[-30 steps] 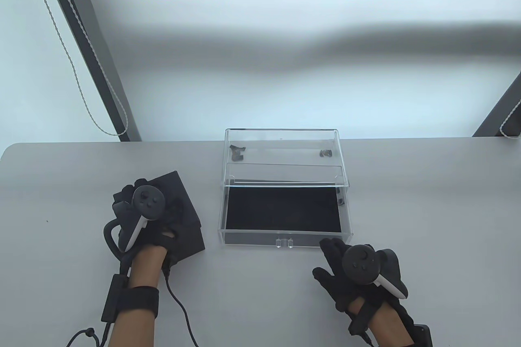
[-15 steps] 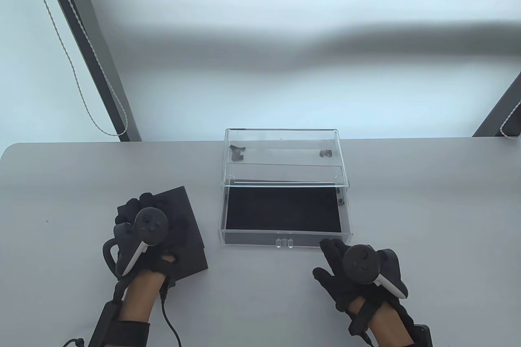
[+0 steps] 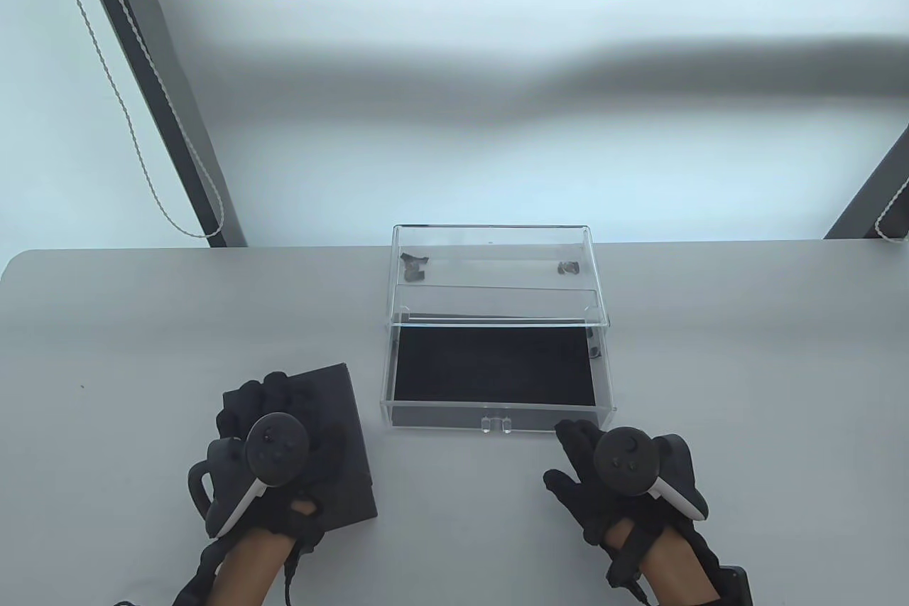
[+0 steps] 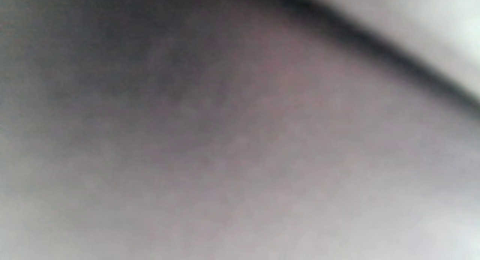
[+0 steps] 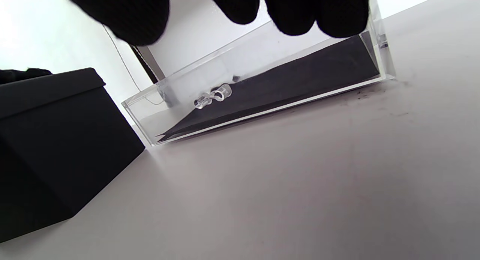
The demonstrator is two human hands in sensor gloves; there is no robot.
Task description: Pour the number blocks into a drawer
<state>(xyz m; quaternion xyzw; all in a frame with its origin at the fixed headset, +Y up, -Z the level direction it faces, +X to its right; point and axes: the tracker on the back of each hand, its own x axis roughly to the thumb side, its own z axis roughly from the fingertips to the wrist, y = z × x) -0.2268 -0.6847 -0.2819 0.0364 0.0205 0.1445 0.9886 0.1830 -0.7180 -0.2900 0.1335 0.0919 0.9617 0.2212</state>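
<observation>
**On the table: drawer open, box in hand, pour not yet begun**

Across the matte grey table (image 3: pixel 106 322), the largest piece is the clear acrylic case (image 3: pixel 493 258), hard-edged and glossy, with its drawer (image 3: pixel 497 410) pulled out toward the person. That step looks done: the drawer's black, felt-like liner lies exposed and bare of blocks, and a small clear knob sits at its front wall. Left of the drawer and apart from it stands a black lidded box (image 3: pixel 339 400), cubic and matte, presumably holding the number blocks; none can be seen. The left hand (image 3: pixel 273 453) lies over the box top with its fingers draped on it, apparently grasping it. The right hand (image 3: pixel 611 478) rests near the drawer's front right corner, fingers loose and holding nothing; in the right wrist view its fingertips (image 5: pixel 288 12) hang before the acrylic wall. Lifting, tipping and emptying the box remain. The left wrist view is blurred beyond reading.
</observation>
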